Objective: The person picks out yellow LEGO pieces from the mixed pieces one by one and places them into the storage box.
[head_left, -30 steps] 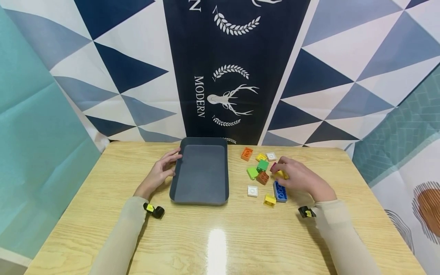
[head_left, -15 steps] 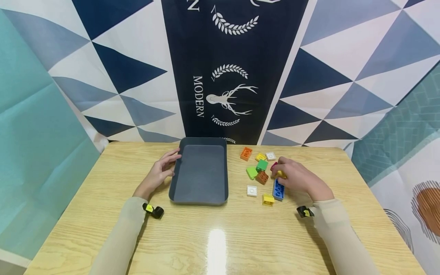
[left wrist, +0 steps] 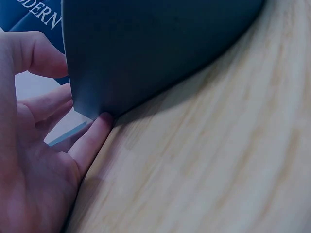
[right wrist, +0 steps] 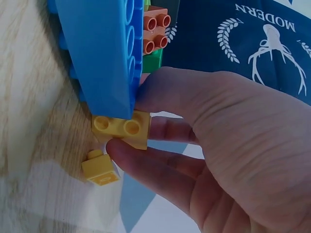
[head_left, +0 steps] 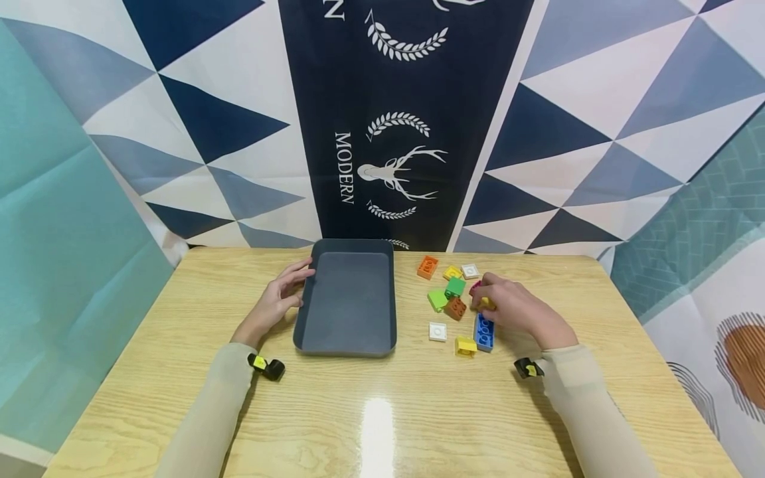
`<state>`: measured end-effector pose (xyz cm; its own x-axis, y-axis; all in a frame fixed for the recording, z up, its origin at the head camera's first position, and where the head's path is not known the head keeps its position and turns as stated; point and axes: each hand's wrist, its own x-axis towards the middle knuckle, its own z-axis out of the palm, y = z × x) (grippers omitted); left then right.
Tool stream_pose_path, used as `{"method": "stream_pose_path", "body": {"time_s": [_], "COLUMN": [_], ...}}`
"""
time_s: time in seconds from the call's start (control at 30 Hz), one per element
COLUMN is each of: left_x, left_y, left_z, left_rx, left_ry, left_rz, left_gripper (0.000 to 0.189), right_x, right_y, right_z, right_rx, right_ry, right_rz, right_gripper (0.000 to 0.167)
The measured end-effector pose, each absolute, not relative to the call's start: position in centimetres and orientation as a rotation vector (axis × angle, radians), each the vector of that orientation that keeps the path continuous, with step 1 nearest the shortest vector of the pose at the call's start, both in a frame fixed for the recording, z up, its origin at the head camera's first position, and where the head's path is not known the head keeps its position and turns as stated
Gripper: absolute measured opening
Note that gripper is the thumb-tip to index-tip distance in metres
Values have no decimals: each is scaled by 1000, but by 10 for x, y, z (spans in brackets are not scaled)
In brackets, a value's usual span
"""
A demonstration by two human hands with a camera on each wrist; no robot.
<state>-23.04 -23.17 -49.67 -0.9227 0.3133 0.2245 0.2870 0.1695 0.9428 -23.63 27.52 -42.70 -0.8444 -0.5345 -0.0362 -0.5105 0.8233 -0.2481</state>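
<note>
My right hand (head_left: 508,307) pinches a yellow toy building brick (right wrist: 121,127), part of which shows under the fingers in the head view. In the right wrist view a long blue brick (right wrist: 97,53) stands close in front of the thumb and hides its tip. Just beyond the fingertips lies a magenta brick (head_left: 475,288), mostly covered by the hand. A smaller yellow brick (right wrist: 99,169) sits below the fingers in the right wrist view. On the left, my left hand (head_left: 273,307) rests its fingers against the side of a dark grey tray (head_left: 352,299).
Between the tray and my right hand lie loose bricks: orange (head_left: 427,267), green (head_left: 455,287), lime (head_left: 437,301) and brown (head_left: 456,309). White square pieces (head_left: 437,332) and another yellow brick (head_left: 465,346) lie around them. A patterned cloth (head_left: 382,126) hangs behind the table.
The blue brick and the yellow brick at the front have turned slightly and sit closer together. My right hand has barely shifted; the left hand stays at the tray.
</note>
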Motion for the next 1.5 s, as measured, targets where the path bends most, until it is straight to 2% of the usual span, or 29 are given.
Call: {"method": "stream_pose_path", "body": {"time_s": [0.77,1.5], "left_x": [-231,-231], "left_y": [-232,-233], "left_z": [-495,-497], "left_rx": [608,611], "left_ry": [2382,2381], "left_rz": [1914,1906], "left_gripper": [66,65], "right_x": [-237,-232], "right_y": [275,276], "right_z": [-427,-420], "right_rx": [-861,-828], "right_ry": [2880,2900], "right_rz": [-383,-380], "right_gripper": [18,14]}}
